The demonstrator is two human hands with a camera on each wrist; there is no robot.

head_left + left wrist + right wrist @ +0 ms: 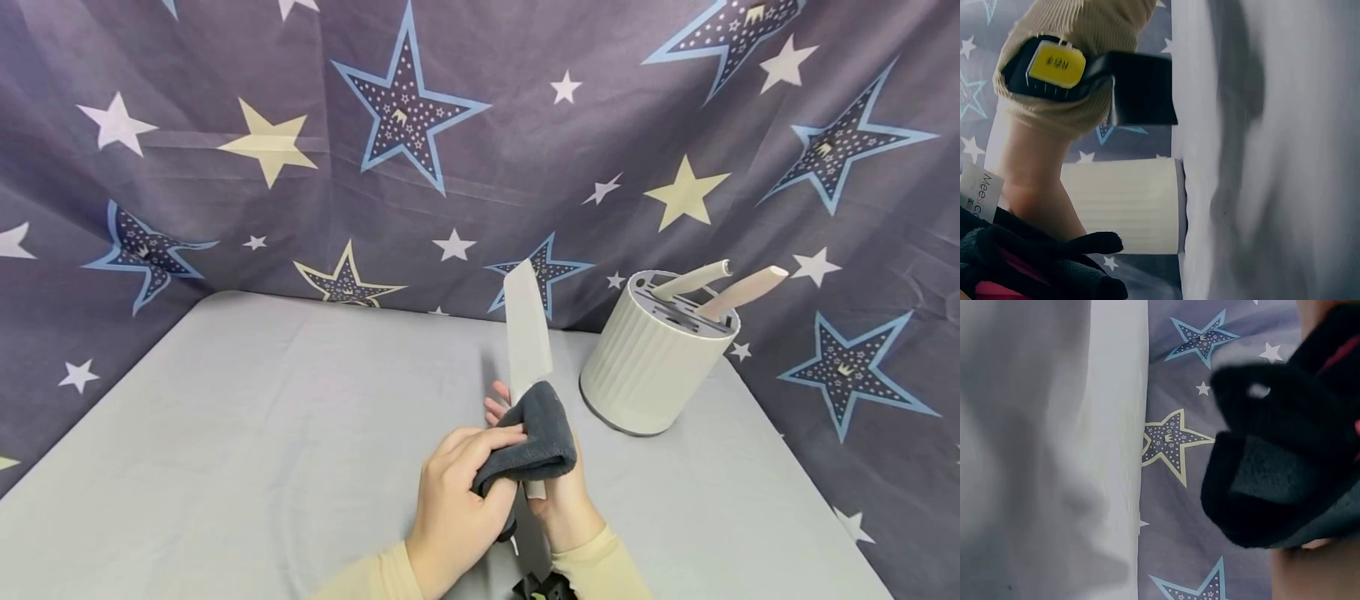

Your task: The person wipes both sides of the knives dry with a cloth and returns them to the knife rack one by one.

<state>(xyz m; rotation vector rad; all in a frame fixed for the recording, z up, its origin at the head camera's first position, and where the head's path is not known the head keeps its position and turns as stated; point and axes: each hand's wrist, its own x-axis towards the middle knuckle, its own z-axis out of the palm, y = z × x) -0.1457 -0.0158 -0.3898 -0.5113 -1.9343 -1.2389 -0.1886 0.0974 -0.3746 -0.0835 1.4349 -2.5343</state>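
Note:
A kitchen knife with a broad pale blade (528, 321) points up and away over the table. Its light handle (536, 489) shows at the lower end, lying across the palm of my right hand (572, 500), which holds it from below; the right fingertips show left of the knife. My left hand (457, 500) pinches a folded dark grey cloth (543, 433) draped over the upper handle, near the blade. In the left wrist view the cloth (1066, 269) carries a white label (980, 190). The right wrist view shows the cloth (1266, 487) close up, dark and blurred.
To the right of the hands stands a ribbed cream knife block (652, 367), round and slotted on top. Two knife handles (742, 293) stick up from it. A pale cloth-covered table (225, 442) spreads beneath, with a star-patterned curtain (525, 142) behind and beside it.

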